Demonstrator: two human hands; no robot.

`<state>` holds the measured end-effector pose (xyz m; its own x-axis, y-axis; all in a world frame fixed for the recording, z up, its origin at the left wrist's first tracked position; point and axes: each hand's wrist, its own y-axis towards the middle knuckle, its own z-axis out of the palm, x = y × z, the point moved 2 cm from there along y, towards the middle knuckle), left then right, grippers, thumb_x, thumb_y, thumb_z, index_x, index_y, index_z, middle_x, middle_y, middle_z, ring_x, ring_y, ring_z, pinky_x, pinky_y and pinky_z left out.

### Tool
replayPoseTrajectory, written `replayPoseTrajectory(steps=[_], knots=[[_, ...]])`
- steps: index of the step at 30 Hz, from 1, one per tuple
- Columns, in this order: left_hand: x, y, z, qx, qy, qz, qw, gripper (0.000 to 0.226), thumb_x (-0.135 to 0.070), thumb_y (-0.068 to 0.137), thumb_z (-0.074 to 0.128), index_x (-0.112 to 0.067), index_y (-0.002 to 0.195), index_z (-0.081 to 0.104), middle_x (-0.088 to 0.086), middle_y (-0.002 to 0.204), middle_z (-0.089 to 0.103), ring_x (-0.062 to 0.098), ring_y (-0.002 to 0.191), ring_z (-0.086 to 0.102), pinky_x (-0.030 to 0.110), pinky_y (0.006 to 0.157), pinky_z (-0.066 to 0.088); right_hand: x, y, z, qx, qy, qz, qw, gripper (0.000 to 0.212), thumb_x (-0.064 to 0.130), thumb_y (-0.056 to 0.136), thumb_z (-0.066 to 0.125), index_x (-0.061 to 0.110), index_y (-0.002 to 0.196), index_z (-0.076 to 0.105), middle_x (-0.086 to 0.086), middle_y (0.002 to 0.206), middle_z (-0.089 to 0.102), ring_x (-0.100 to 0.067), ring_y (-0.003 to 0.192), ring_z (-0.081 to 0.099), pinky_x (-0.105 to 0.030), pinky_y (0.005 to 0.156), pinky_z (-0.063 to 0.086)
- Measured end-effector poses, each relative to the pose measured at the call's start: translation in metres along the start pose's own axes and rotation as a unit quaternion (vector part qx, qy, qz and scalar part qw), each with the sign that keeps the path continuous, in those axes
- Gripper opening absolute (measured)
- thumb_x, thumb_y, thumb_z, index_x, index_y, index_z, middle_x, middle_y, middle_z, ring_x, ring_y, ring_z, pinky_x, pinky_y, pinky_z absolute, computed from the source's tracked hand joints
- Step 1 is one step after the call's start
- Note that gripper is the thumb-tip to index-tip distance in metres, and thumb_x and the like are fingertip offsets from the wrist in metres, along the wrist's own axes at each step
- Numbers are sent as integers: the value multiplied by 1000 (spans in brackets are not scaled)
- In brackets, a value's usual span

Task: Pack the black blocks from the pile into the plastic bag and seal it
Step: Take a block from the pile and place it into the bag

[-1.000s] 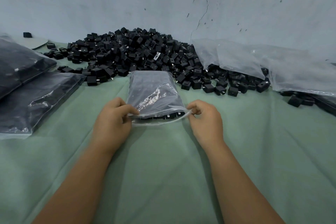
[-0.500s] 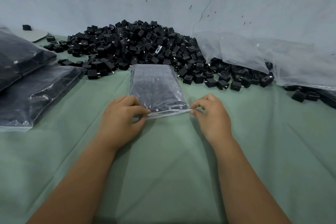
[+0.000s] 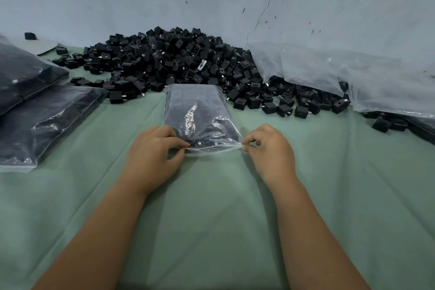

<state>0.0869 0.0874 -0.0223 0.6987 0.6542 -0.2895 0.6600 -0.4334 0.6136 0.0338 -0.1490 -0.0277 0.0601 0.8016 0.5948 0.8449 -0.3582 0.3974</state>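
Filled clear plastic bag of black blocks [image 3: 200, 115] lay flat on green cloth-covered table [image 3: 211, 219], far end touching heap of small black cube-shaped blocks [image 3: 169, 59]. Left hand [image 3: 153, 155] pinched near-left corner of bag mouth between thumb and forefinger; right hand [image 3: 270, 150] pinched near-right corner, fingertips curled. Could not tell whether seal was closed. Stacked dark filled bags [image 3: 42, 110] at left, cut off by frame edge. Crumpled translucent plastic sheeting [image 3: 353, 73] at right hid part of heap.
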Motion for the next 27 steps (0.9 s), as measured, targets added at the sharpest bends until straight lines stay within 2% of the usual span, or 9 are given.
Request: replayPoseTrajectory(steps=[3,7,10,16,22,25,27], knots=[[1,0,0,2,-13,-6,1000,16,-7,76,80,-17,88,80,-4,79,63,24,74,56,37,69,48,1,0,0,7,-5,-1,1000,23,18,81,76,31,69,61,13,80,53,-9,81,53,-20,60,37],[2,-1,0,7,-22,-20,1000,16,-9,78,78,-20,89,80,-6,80,63,19,77,55,33,70,46,3,-2,2,12,-28,0,1000,21,10,83,68,28,75,61,11,82,55,-16,78,56,-34,68,49],[2,-1,0,3,-20,-18,1000,16,-9,79,77,-20,90,80,-5,80,63,21,78,56,36,72,48,5,-4,2,7,-35,-12,999,28,2,82,61,29,80,57,11,84,54,-17,80,56,-35,70,50],[5,0,-1,-22,7,-43,999,16,-16,83,76,-23,96,79,-6,77,62,20,76,51,35,70,44,5,-2,0,-2,-35,-19,999,14,8,82,69,22,79,67,12,80,53,-16,80,56,-33,69,49],[5,0,-1,-37,29,-29,998,13,-15,82,77,-20,93,80,-2,76,63,26,73,54,37,67,46,2,-4,0,2,-2,-29,1000,11,16,84,72,20,79,64,12,75,50,-12,76,52,-34,68,47],[-3,-1,-2,-23,41,6,999,18,-30,80,66,-20,89,78,-2,79,63,26,76,56,36,70,46,1,-5,1,19,-2,-42,999,16,13,84,70,22,76,60,11,77,51,-10,76,50,-35,69,47],[-10,-1,0,13,51,43,998,23,-36,77,68,-22,93,77,-2,84,62,26,80,57,35,71,45,2,-5,1,23,-16,-48,998,18,10,83,69,24,76,60,10,80,52,-10,78,51,-35,68,47]])
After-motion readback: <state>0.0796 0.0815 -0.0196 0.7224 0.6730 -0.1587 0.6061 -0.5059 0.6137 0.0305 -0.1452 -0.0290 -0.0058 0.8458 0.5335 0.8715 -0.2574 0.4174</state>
